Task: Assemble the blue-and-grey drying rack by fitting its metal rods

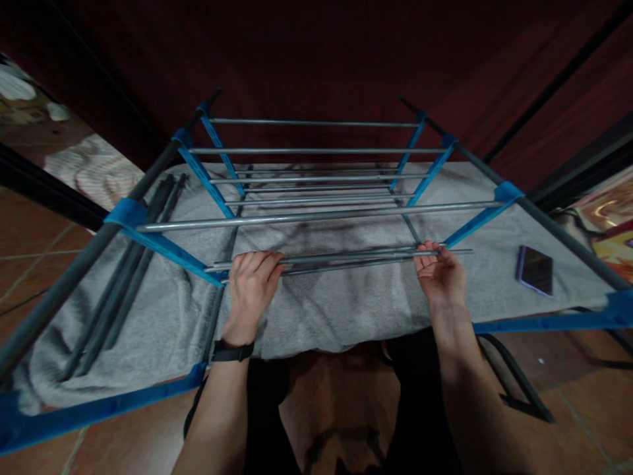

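A rack frame of grey tubes and blue plastic brackets (198,178) stands in front of me, with several thin metal rods (316,216) spanning between its two sides. My left hand (254,280) is closed from above around the left part of a loose-looking metal rod (346,256), near the lower left blue bracket. My right hand (440,270), palm up, has its fingers curled round the same rod's right part, close to the right bracket. Another rod runs just below it, and which of them each hand grips is partly hidden by the fingers.
A grey towel (341,316) lies under the rack. Several dark grey tubes (128,277) rest on it at the left, and a phone (535,270) lies at the right. Behind the rack rises a dark red surface (306,59). Tiled floor (558,429) shows below.
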A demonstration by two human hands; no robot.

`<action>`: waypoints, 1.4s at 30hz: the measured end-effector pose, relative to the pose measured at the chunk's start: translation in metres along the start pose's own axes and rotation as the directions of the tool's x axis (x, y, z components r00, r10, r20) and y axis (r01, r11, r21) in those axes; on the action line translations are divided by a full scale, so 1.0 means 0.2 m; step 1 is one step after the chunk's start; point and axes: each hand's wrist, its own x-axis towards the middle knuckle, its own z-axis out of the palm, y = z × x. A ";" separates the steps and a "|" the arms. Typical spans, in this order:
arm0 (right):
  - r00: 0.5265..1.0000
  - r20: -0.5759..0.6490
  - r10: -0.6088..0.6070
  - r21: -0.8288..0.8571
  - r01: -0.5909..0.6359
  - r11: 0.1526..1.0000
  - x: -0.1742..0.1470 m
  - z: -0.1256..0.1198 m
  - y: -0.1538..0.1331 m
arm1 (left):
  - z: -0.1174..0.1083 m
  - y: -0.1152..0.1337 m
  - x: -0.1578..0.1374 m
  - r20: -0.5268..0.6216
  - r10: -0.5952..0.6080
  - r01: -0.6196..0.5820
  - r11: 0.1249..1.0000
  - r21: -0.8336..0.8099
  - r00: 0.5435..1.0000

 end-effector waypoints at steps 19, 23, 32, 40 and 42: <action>0.995 0.081 -0.061 -0.040 0.064 0.997 0.01 -0.01 0.03 | 0.01 0.00 0.00 -0.053 0.006 -0.006 1.000 0.002 0.999; 0.995 0.092 -0.044 -0.042 0.048 0.998 0.01 -0.02 0.03 | 0.01 0.00 0.00 -0.056 0.009 -0.009 1.000 0.000 0.998; 0.997 0.077 -0.016 -0.037 0.019 0.999 0.00 -0.01 0.02 | 0.01 0.00 0.00 -0.043 -0.012 0.013 1.000 0.006 0.999; 0.994 0.109 -0.013 -0.061 0.020 0.998 0.00 0.00 0.02 | 0.01 -0.01 0.00 -0.083 -0.034 0.036 0.999 0.024 0.996; 0.989 0.147 -0.025 -0.070 0.035 0.997 -0.01 0.00 0.02 | 0.01 -0.02 0.00 -0.079 -0.048 0.050 0.999 0.018 0.996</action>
